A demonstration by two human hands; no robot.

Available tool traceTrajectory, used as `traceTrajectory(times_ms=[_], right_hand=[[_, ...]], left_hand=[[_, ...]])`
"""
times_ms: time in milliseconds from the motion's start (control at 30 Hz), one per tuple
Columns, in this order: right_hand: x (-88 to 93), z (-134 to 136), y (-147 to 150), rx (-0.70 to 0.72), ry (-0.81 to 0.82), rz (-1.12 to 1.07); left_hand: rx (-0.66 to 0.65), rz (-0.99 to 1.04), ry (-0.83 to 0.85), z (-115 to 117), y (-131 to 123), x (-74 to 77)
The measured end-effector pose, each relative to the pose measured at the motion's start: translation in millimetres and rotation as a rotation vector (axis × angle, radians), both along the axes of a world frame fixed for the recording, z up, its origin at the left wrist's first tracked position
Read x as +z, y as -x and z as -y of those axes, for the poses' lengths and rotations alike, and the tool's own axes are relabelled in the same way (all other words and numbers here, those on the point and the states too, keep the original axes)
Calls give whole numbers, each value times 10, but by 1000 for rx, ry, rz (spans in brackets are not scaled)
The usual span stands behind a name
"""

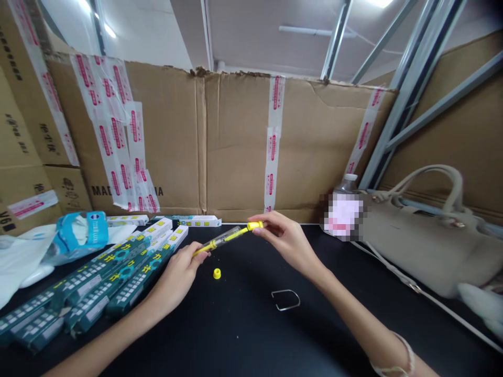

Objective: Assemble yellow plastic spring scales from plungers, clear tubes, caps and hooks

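Observation:
My left hand is closed around the lower end of a tubular spring scale, a clear tube with yellow parts inside. The tube slants up to the right. At its upper end my right hand pinches a yellow end cap, which sits on a yellow rod reaching into the tube. On the black tabletop below lies a small loose yellow cap. A bent metal wire loop, open on one side, rests under my right forearm.
Several green and white spring scale boxes are piled at the left, beside a blue and white packet. Cardboard walls the back. A bottle and a beige handbag stand at the right, its strap trailing over the table.

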State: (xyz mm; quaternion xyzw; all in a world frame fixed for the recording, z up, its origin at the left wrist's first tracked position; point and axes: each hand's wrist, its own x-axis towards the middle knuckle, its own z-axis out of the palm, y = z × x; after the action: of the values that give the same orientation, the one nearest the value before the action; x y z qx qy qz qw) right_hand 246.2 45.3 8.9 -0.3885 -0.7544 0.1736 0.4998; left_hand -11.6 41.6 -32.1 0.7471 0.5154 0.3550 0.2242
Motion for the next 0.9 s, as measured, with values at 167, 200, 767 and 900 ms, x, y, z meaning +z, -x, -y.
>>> traceTrajectory(times_ms=[167, 200, 767, 900], right_hand=[[-10, 6, 32, 92, 12, -64], [-13, 5, 31, 97, 11, -71], [-69, 0, 65, 6, -100, 124], [-97, -27, 55, 55, 8, -44]], left_hand=[[19, -50, -10, -25, 21, -41], [22, -57, -11, -26, 23, -43], [-42, 34, -45, 37, -3, 34], [-49, 47, -102, 52, 11, 62]])
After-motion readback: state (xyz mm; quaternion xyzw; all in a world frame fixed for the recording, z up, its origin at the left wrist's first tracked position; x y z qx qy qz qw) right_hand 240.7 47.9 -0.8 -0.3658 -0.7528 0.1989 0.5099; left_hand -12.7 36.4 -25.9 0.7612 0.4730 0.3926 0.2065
